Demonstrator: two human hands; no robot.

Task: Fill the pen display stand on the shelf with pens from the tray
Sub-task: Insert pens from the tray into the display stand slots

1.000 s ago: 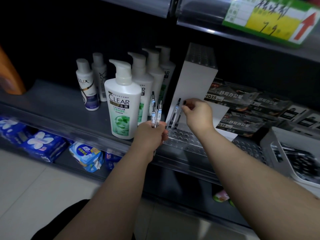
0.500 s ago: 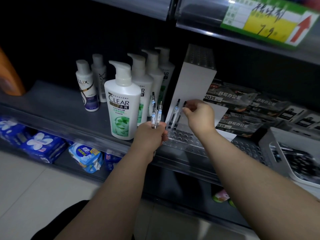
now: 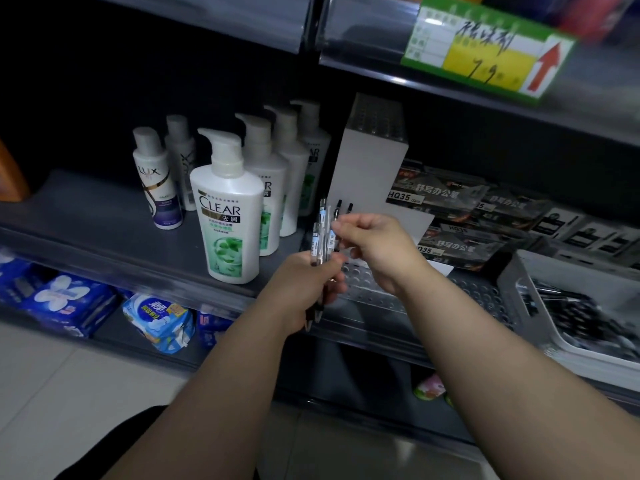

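Hands: left hand (image 3: 304, 285) low, just off the shelf edge, fist wrapped round bundle (image 3: 319, 237) of pens, tips down.
Change: right hand (image 3: 374, 247) has left the stand and come back to the bundle; thumb and forefinger pinch next pen (image 3: 332, 233) near its top.
Supply: tray (image 3: 512, 271) on shelf at right, still well stocked.
Slots: stand (image 3: 374, 299) grid just behind the hands, nearly all holes bare.
Planted: two pens (image 3: 338, 209) upright at the grid's back, against the white riser.
Read: I take the last insert as done and the next draw as starting; long way to full.
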